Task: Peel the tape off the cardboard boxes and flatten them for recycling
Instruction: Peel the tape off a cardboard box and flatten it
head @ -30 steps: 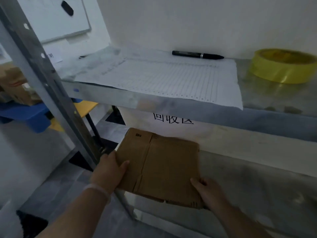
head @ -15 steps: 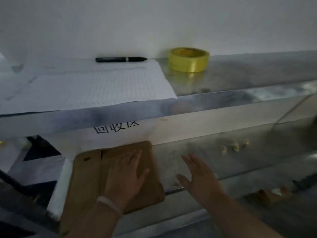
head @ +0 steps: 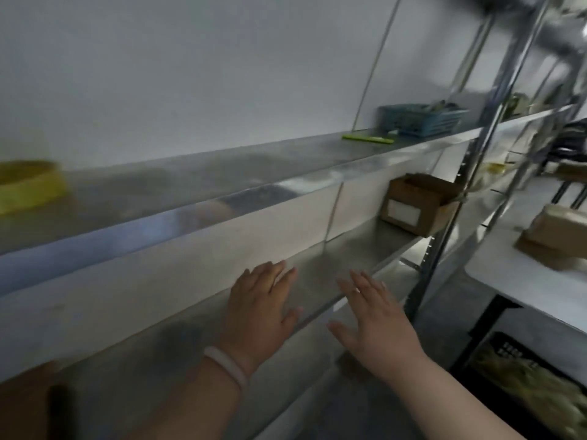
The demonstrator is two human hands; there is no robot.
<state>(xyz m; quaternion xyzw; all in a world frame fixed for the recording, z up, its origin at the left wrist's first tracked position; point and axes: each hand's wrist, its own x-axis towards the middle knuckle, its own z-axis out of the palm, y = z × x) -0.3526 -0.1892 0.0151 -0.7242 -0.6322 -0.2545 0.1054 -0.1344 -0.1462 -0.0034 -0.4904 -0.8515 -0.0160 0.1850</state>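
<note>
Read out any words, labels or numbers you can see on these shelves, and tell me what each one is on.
No text can be read in this view.
White label on the open cardboard box on the lower shelf: looks blank or too blurred to read.
Pale marks on the black crate at the lower right: too small and blurred to read.

One camera sits on the person's head. It looks forward and a little down, along a long metal shelf (head: 349, 246) by a white wall (head: 190, 74). The picture leans to one side. The camera is near: the left hand (head: 260, 309) and right hand (head: 374, 325) fill the low middle. A cardboard box (head: 416, 204) shows farther along, on the right.
</note>
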